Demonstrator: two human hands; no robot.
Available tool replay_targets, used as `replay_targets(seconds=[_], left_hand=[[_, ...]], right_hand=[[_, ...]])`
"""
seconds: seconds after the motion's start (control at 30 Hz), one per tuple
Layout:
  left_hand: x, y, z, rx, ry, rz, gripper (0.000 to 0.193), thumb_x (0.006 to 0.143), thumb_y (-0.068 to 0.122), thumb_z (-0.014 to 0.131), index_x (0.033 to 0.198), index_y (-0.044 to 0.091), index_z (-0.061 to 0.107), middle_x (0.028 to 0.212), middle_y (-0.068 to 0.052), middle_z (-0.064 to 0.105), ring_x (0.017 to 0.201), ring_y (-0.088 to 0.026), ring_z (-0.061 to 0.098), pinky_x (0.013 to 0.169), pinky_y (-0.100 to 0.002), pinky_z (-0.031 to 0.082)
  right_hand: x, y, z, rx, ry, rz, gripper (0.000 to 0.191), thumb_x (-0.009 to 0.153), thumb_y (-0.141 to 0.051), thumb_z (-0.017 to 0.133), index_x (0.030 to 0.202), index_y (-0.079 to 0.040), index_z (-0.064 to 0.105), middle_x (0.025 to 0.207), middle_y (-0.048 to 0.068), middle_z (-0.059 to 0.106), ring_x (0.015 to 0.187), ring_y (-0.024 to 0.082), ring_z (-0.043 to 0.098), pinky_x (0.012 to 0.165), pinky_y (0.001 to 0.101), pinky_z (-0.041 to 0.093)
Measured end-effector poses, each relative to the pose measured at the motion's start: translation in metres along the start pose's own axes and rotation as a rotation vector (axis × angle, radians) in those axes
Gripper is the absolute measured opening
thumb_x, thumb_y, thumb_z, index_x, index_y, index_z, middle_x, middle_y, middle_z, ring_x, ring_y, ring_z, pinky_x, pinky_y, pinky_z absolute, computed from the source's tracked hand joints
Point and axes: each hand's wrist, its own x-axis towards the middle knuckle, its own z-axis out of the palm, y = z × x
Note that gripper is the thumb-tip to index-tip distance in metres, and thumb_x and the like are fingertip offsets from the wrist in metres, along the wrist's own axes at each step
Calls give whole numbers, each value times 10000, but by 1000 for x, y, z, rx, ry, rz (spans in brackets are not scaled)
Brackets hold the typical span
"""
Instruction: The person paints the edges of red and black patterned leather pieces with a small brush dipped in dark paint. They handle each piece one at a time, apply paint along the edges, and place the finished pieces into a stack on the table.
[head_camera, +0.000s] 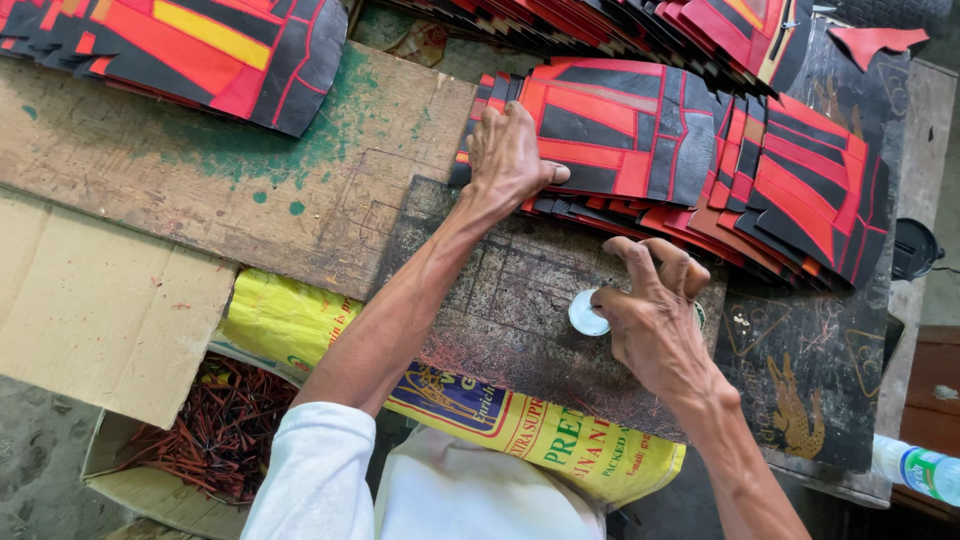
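Worn wooden table (250, 200), paint-stained. Left hand (508, 155): arm outstretched, fingers spread flat, pressing a fanned row of red-and-black panels (700, 150) running left to right. Right hand (650, 315): fingers curled, pinching a small white round lid (585, 315). Cardboard box (100, 310), lower left: thin red sticks (215, 430).

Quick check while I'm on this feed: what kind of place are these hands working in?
Probably a small handcraft workshop. Fanned stacks of red and black cut sheets cover a worn, paint-stained wooden bench, and an open cardboard box below holds thin red sticks. The left hand presses on one stack.
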Motion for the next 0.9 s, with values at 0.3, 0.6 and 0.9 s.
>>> replay_targets(seconds=[0.3, 0.6, 0.9], left_hand=[[-10, -8, 2, -397, 133, 141, 649, 655, 249, 902, 1116, -63, 568, 1050, -228, 686, 972, -336, 708, 868, -484, 599], [-31, -69, -54, -1708, 30, -295, 470, 845, 142, 764, 1253, -22, 596, 1137, -183, 692, 991, -320, 733, 912, -521, 620], [-51, -66, 11, -1913, -3, -526, 299, 855, 140, 774, 1111, 18, 682, 1050, -137, 735, 1008, -281, 714, 891, -462, 632]], right_hand=[[0, -5, -9, 38, -9, 28, 215, 632, -68, 768, 843, -103, 749, 1363, 107, 521, 1277, 326, 412, 997, 496, 280], [-4, -4, -13, 126, -38, 140, 272, 683, -107, 807, 926, -60, 695, 1245, 111, 506, 1182, 312, 414, 919, 493, 298], [-4, -5, -17, 100, 47, 66, 223, 639, -58, 791, 838, -152, 757, 1262, 103, 547, 1201, 316, 438, 926, 491, 292]])
